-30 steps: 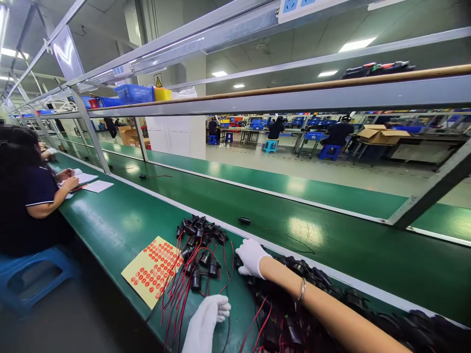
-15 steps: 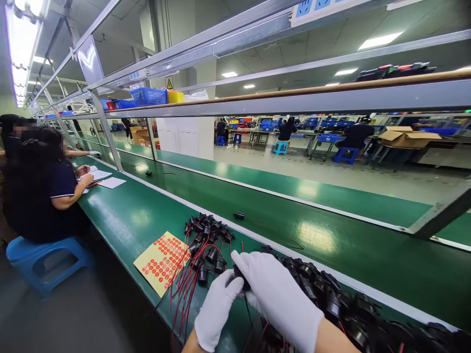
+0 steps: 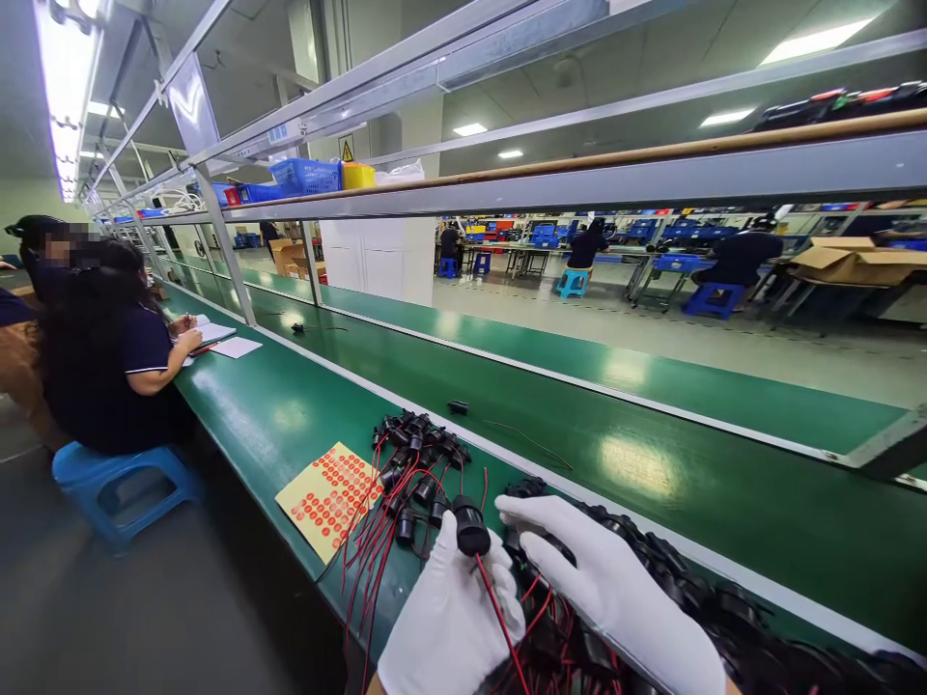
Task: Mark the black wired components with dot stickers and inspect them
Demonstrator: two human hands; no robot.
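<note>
My left hand [image 3: 456,608], in a white glove, is closed around a black cylindrical part [image 3: 470,526] with a red wire and a dark wire hanging from its near end. To the right, my gloved right hand [image 3: 598,579] has its fingers stretched out and apart over a long pile of similar black parts [image 3: 652,569]. Beyond my left hand lies a smaller group of black cylindrical parts [image 3: 406,526], their red wires trailing toward the bench's front edge. A yellow sheet of round red stickers [image 3: 325,502] lies left of that group, partly under the wires.
One black part [image 3: 458,407] with a thin wire lies on the green belt [image 3: 536,401] behind the white rail. A co-worker [image 3: 108,357] sits at left on a blue stool [image 3: 123,483], near papers [image 3: 236,347]. A shelf [image 3: 507,188] runs overhead.
My hands have come apart; the right one has moved right and opened. In my left hand the black part now shows upright, wires toward me. The view has shifted slightly right.
</note>
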